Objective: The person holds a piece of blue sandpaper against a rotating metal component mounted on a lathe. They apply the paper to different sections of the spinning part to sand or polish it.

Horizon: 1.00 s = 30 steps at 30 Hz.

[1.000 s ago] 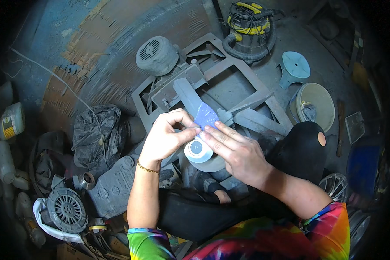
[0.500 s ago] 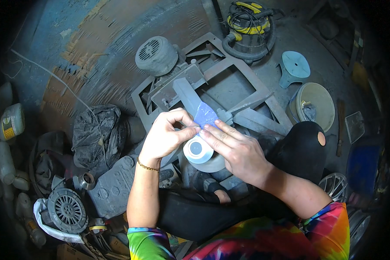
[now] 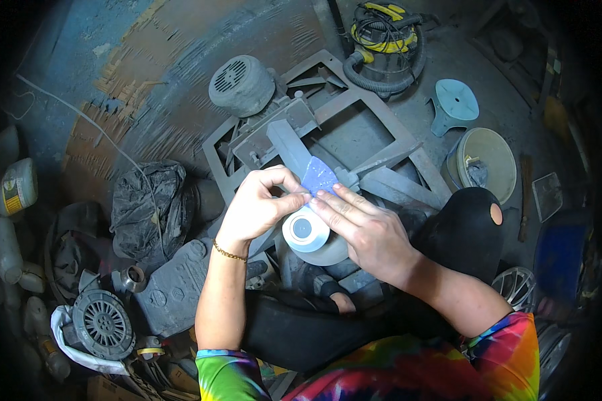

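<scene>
A thin blue-violet, fan-shaped piece with white specks [image 3: 319, 175] is between my hands. My left hand [image 3: 266, 200] pinches its near edge between thumb and curled fingers. On the piece's right side lie the fingers of my right hand [image 3: 362, 230], pressed together; its thumb is hidden. Just below the fingertips sits a white round part with a grey centre [image 3: 305, 229], close to both hands. It rests over a larger pale round base [image 3: 324, 256], partly covered by it.
A dusty metal frame [image 3: 381, 110] with a grey motor [image 3: 241, 85] stands ahead. Beyond it are a yellow-black vacuum cleaner [image 3: 384, 50], a light blue stool [image 3: 457, 101] and a bucket [image 3: 483, 164]. A black bag [image 3: 149, 208] and dusty machine parts [image 3: 174, 287] crowd the left.
The blue-violet piece has shifted very slightly to the right at its top. Both hands keep nearly the same place and grip.
</scene>
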Available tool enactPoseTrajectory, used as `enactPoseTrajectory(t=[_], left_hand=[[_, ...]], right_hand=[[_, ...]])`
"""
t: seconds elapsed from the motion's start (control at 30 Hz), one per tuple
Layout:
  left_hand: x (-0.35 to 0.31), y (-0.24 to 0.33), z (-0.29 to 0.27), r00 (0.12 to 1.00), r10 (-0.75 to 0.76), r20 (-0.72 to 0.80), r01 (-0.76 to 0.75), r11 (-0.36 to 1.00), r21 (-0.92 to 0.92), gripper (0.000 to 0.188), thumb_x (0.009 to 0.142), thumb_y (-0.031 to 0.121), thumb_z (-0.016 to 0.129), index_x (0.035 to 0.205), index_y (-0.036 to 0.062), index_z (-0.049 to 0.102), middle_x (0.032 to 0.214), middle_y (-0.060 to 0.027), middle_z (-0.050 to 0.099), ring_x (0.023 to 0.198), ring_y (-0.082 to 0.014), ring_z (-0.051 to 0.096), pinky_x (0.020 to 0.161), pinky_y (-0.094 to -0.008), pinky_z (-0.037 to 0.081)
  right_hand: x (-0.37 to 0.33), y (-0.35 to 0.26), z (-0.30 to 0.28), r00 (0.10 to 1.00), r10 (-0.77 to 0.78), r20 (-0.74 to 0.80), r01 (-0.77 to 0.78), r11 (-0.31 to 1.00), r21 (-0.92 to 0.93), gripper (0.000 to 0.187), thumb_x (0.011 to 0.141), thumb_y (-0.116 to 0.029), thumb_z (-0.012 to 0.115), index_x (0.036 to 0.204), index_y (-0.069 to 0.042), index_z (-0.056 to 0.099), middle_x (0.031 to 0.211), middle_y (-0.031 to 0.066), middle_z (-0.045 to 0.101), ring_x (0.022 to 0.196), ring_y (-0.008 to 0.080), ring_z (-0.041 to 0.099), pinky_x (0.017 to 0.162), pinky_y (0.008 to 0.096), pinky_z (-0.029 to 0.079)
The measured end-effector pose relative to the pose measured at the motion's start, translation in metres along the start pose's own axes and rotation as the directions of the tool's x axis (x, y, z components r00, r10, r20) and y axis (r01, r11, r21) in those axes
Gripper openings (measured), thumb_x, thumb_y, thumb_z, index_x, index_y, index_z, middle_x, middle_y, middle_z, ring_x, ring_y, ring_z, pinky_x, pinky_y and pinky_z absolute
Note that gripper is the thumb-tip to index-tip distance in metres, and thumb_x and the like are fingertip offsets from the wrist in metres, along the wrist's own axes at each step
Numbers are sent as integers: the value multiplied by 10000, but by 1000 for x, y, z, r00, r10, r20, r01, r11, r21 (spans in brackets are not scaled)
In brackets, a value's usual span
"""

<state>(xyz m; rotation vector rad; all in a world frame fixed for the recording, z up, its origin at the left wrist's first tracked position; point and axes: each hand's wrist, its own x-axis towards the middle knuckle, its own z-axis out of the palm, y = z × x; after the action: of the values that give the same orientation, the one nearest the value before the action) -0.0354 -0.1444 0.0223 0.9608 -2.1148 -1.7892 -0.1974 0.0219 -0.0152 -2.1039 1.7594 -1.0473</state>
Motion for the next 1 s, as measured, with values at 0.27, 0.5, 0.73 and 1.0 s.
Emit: enactPoseTrajectory(t=[0.27,0.5,0.73,1.0], left_hand=[[2,16,5,999,-15,-47,18,998,61,40,855,11,716,863,-17,689,864,-25,690,818,-93,609,764,-246,475],[-18,55,13,887,453,-92,-409,862,299,175,888,165,727,980,17,730,872,-60,662,825,-124,594,760,-280,471],[-37,61,29,973,184,-138,-197,977,-83,182,884,157,733,958,-8,707,800,-18,674,721,-64,563,647,-232,465],[-46,76,36,992,120,-27,-123,973,-195,135,938,106,684,984,-20,676,822,7,648,730,-40,548,660,-207,449]], right_hand=[[9,7,-9,991,3,-131,5,998,67,517,807,33,563,1321,-12,589,1258,190,644,1229,358,586,1011,419,498],[18,-10,-52,910,414,11,-260,550,793,346,984,-42,549,1319,46,556,1060,114,690,948,92,634,816,261,512],[12,-11,-61,914,370,165,-279,281,918,351,982,-55,586,1313,53,545,1057,84,669,929,102,626,821,244,511],[11,-13,-60,889,434,145,-263,226,938,400,945,-39,655,1315,55,536,1129,117,666,1028,138,632,899,275,508]])
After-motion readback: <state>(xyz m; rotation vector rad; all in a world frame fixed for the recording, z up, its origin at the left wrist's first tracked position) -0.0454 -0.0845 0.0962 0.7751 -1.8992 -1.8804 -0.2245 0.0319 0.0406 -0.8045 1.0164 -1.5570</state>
